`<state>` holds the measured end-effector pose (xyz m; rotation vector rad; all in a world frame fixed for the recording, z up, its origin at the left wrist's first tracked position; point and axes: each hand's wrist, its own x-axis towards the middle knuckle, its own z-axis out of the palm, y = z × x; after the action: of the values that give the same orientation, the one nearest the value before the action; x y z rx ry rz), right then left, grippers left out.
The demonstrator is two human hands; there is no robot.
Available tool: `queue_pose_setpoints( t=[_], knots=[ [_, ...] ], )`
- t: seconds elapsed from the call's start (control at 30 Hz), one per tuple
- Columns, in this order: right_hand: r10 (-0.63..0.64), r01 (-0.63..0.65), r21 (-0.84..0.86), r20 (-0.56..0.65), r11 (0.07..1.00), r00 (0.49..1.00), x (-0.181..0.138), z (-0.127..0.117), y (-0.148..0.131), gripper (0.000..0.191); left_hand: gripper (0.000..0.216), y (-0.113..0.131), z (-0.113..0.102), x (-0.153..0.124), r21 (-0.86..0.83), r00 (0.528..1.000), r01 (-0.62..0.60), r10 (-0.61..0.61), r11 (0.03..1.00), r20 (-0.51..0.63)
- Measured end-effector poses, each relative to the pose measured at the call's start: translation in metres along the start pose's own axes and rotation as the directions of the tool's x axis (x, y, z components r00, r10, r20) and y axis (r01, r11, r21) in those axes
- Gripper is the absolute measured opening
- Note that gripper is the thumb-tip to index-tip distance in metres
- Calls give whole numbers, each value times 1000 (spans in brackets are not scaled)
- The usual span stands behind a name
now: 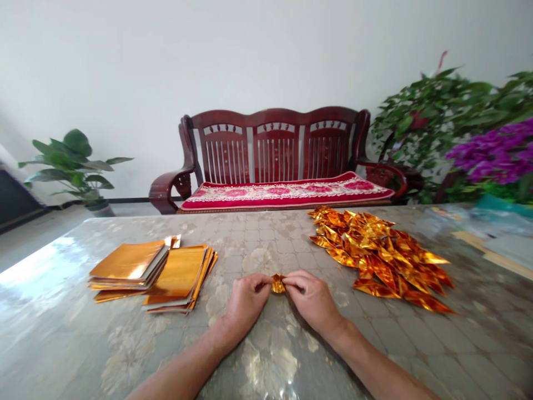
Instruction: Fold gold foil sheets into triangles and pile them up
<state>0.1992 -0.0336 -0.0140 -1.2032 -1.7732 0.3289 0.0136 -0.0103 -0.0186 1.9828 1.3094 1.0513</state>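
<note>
Between my two hands is a small folded piece of gold foil paper (278,284), low over the middle of the table. My left hand (249,297) pinches its left end with thumb and fingers. The opposite end is pinched by my right hand (313,300). Both ends of the piece are hidden under my fingertips. To the left lie two stacks of flat gold foil sheets, a rear stack (129,261) and a front stack (177,272). On the right is a heap of folded gold foil pieces (375,255) with pointed ends.
A patterned, glossy cover lies over the table (266,361). Plastic bags (495,222) and flat boards (510,253) are at the far right edge. Behind the table stand a wooden bench (275,150), a potted plant (79,166) and purple flowers (495,150).
</note>
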Motion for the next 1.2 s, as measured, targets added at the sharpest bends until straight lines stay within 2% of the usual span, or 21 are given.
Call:
queue_pose_setpoints(
  t=[0.13,0.2,0.3,0.4,0.63,0.77,0.87,1.0,1.2],
  knots=[
    [55,-54,68,-10,996,998,-2,0,3,24,20,-3,3,2,-13,1000,5,-5,1000,3],
    [137,-136,137,1,981,991,-4,1,5,24,19,-3,4,2,-24,1000,14,-14,1000,-1],
    [306,-310,247,58,918,950,-5,2,5,21,20,-2,4,2,-46,999,35,-35,998,3],
    [383,-397,287,108,872,917,-5,4,4,17,22,-2,4,2,-49,999,53,-52,997,11],
    [320,-328,113,77,938,944,-3,5,9,12,17,-1,3,0,-32,997,-71,71,997,21],
    [333,-338,167,62,926,941,-4,5,10,18,16,-4,4,-1,-54,992,-123,124,991,26],
    [364,-371,244,74,896,928,-5,4,11,24,20,-9,6,-1,-67,991,-132,134,989,20],
    [340,-346,282,72,895,938,-7,1,17,29,26,-12,8,0,-56,992,-125,125,991,-8],
    [201,-199,84,-17,976,979,-6,-6,21,27,27,-11,5,1,-63,995,-94,95,994,16]
  ],
)
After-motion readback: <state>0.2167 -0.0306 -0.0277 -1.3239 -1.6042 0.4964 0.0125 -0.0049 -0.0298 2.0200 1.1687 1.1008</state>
